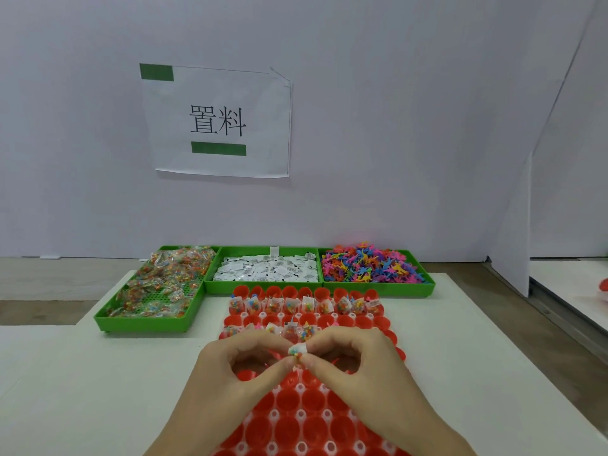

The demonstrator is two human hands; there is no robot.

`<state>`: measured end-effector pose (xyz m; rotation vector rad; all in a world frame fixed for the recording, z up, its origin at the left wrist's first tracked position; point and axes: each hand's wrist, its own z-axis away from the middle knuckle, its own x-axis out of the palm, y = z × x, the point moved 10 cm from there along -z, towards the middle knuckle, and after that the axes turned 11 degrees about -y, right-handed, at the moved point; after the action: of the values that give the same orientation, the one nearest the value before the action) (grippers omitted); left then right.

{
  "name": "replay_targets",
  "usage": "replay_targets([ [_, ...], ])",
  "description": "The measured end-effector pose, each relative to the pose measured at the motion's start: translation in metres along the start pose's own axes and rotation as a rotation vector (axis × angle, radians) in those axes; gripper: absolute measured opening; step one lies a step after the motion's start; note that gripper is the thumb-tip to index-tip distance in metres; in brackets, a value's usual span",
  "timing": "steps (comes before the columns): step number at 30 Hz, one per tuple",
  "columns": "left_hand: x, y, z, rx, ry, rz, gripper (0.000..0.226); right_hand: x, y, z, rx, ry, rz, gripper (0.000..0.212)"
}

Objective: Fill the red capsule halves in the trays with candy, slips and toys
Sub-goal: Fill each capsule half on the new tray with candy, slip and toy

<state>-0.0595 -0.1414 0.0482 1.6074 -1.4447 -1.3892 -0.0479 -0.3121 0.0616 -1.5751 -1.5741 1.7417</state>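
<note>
Both hands, left (230, 366) and right (355, 363), pinch one packet (297, 352) at frame centre. Open red halves (286, 399) lie just below it, equally near either hand

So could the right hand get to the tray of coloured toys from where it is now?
Probably yes: nothing stands between the right hand and the toy tray, but it is pinching a candy packet with the left hand.

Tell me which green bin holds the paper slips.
The middle green bin: white printed slips. Left one holds candy packets, right one coloured toys.
</note>
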Motion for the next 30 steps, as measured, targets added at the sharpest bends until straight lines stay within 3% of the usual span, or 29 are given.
replay_targets([
  [8, -0.004, -0.006, -0.002, -0.036, -0.004, 0.084, 0.010, -0.009, 0.001, -0.013, 0.059, -0.134, -0.067, 0.009],
  [14, -0.016, -0.015, -0.004, -0.062, 0.040, 0.059, 0.012, -0.119, 0.047, -0.075, 0.213, 0.250, 0.432, 0.014],
  [22, -0.022, -0.017, -0.005, -0.063, 0.054, 0.019, 0.018, -0.131, 0.097, -0.124, 0.306, -0.046, 0.920, 0.019],
  [30, -0.026, -0.014, -0.006, -0.055, 0.060, 0.019, 0.017, -0.121, 0.104, -0.138, 0.318, -0.162, 1.285, 0.017],
])
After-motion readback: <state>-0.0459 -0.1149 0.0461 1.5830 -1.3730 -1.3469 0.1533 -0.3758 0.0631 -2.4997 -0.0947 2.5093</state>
